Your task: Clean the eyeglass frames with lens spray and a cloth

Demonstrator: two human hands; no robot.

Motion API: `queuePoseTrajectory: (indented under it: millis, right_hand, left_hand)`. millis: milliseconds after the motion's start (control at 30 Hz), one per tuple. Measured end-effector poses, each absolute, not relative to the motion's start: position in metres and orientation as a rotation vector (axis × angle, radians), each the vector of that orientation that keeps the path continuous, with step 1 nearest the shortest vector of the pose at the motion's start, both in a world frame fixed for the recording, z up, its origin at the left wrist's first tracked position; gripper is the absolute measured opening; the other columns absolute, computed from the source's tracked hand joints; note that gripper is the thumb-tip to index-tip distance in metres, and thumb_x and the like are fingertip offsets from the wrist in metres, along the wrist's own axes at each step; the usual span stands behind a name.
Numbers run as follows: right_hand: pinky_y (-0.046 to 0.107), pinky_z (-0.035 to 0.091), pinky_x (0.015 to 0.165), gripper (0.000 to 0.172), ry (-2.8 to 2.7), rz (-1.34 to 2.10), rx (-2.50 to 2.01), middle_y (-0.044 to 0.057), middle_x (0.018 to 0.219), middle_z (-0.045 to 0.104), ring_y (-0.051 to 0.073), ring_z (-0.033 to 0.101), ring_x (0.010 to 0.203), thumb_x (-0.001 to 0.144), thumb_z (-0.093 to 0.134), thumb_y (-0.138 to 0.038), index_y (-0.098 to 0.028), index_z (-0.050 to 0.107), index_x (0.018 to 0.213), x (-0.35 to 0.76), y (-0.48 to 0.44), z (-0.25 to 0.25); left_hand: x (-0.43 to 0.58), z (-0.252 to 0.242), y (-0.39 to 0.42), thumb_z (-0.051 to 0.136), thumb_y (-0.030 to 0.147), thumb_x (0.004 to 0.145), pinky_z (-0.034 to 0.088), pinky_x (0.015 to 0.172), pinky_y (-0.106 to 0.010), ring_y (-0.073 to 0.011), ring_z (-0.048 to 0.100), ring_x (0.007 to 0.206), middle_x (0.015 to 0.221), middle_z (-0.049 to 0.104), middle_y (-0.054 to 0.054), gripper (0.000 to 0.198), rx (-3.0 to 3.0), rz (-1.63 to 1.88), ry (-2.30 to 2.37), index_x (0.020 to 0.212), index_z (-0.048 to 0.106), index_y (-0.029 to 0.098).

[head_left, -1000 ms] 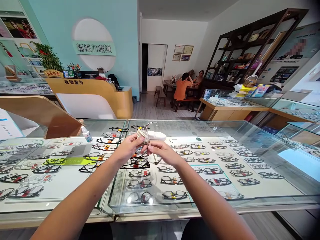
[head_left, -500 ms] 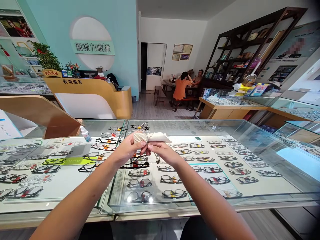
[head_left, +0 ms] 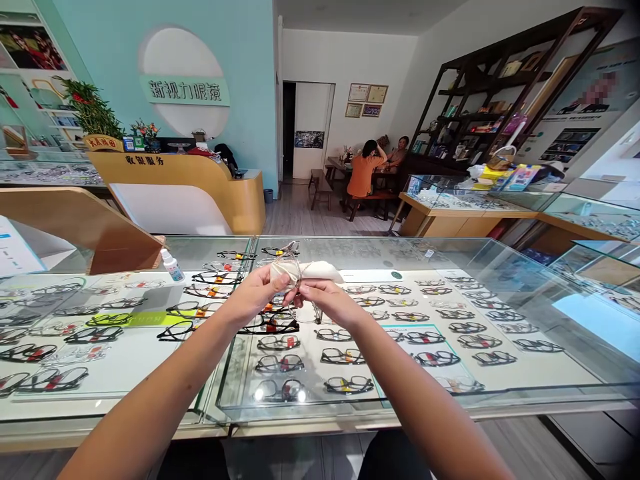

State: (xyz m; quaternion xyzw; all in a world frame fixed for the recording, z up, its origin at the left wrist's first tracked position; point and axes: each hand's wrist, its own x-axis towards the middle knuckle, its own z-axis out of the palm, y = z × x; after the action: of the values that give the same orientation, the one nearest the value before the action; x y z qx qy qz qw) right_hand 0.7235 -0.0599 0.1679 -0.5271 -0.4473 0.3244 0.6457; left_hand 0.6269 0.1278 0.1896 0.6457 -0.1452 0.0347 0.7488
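Observation:
Above the glass counter, both my hands are closed on thin-framed eyeglasses (head_left: pixel 299 265) and a cream cloth (head_left: pixel 324 271). My left hand (head_left: pixel 261 291) pinches the cloth around one side of the glasses, thumb on top. With its fingertips, my right hand (head_left: pixel 323 297) grips the frame near its middle, close to the left fingertips. The cloth's loose end sticks out to the right, above my right hand. One thin part of the glasses points up behind the cloth, and another hangs below my right fingers. The lens under the cloth is hidden.
The glass display case (head_left: pixel 425 250) below holds rows of eyeglasses. A small white spray bottle (head_left: pixel 173 267) stands left of my hands, beside a brown wooden stand (head_left: pixel 100 230). Farther back are a cash desk (head_left: pixel 200 173) and two people seated at a table (head_left: pixel 340 164).
My left thumb has shifted up a little over the cloth, away from the right fingertips. More of the thin frame shows between my hands. The view has tilted slightly.

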Motion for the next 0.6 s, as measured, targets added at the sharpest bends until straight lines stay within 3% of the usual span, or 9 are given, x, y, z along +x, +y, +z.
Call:
queuePoseTrajectory:
  millis: [400, 600]
  right_hand:
    - [0.036, 0.051, 0.091, 0.052, -1.06, 0.746, -1.284, 0.008, 0.096, 0.079, 0.021, 0.06, 0.09, 0.094, 0.073, -0.069, -0.018, 0.085, 0.094, 0.718, -0.061, 0.177]
    - [0.035, 0.05, 0.093, 0.053, -1.126, 0.77, -1.293, 0.007, 0.099, 0.08, 0.021, 0.062, 0.095, 0.097, 0.07, -0.069, -0.019, 0.086, 0.097, 0.716, -0.063, 0.18]
  left_hand:
    - [0.623, 0.195, 0.124, 0.096, 0.038, 0.079, 0.054, 0.063, -0.029, -0.0195, 0.071, 0.058, 0.056, 0.069, 0.0, 0.036, 1.437, 0.194, -0.237, 0.085, 0.067, 0.017]
    - [0.619, 0.197, 0.122, 0.096, 0.042, 0.079, 0.051, 0.058, -0.027, -0.0172, 0.066, 0.05, 0.054, 0.069, 0.001, 0.038, 1.449, 0.233, -0.181, 0.082, 0.066, 0.018]
